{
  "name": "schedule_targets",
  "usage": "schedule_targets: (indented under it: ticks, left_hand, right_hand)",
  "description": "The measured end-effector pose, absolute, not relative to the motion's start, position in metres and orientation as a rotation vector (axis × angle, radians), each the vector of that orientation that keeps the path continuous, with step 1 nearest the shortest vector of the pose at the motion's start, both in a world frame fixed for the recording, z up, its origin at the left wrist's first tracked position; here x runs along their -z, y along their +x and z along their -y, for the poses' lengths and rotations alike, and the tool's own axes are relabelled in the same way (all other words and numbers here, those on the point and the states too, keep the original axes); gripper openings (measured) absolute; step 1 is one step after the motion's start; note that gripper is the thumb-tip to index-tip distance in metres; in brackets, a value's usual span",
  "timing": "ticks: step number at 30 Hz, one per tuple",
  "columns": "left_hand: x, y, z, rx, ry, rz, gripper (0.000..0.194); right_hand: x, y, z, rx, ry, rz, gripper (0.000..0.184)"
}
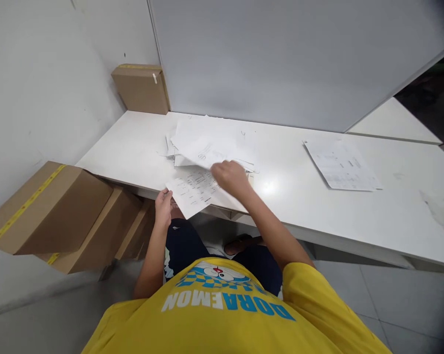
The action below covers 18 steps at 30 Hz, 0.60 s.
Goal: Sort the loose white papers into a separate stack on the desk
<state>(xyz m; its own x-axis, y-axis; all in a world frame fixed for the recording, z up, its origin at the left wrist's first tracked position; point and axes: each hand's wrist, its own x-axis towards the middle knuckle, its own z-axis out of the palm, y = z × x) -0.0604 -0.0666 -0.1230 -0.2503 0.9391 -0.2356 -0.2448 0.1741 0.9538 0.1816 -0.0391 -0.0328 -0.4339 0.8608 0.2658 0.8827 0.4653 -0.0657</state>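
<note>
Papers [210, 135] lay in a messy pile just left of centre in the frame, spread loosely on a long white table [281, 201]; the edges stuck out at all kinds of angles, with one corner of the pile hanging over a printed sheet [192, 191] nearer the person; that sheet sat a bit left of the middle, tilted, its lower corner poking out past the front edge of the table; the left hand [163, 206] had it pinched by the left corner, thumb on top; the right hand [229, 176] was over by the other end of the sheet, right where it met the pile, fingers curled in tight like a loose fist; honestly couldn't tell if it was gripping paper or just closed, since the fingertips were hidden and a bit blurry.

Another batch of printed sheets [341, 164] lay on the right side of the frame, well apart from the hands; a cardboard box [142, 91] stood at the back of the table in the upper left, and more brown cartons [48, 201] with yellow tape [28, 204] filled the left edge, lower down; a yellow shirt [222, 327] took up the bottom of the frame.
</note>
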Motion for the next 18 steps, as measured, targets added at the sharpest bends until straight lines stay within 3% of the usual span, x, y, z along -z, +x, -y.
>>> schedule_targets:
  ticks: [5,12,18]
  left_hand:
    - [0.124,-0.047,0.077,-1.358,0.742,-1.289,0.048]
    - [0.131,-0.046,0.095,-1.409,0.708,-1.188,0.076]
    - [0.142,-0.046,0.105,-1.292,0.815,-1.325,0.05]
  right_hand:
    - [0.05,0.118,0.106,0.0,-1.175,2.863,0.026]
    - [0.072,0.092,0.129,-0.151,-1.256,2.823,0.027]
    - [0.073,0.114,0.135,-0.161,-1.236,2.819,0.026]
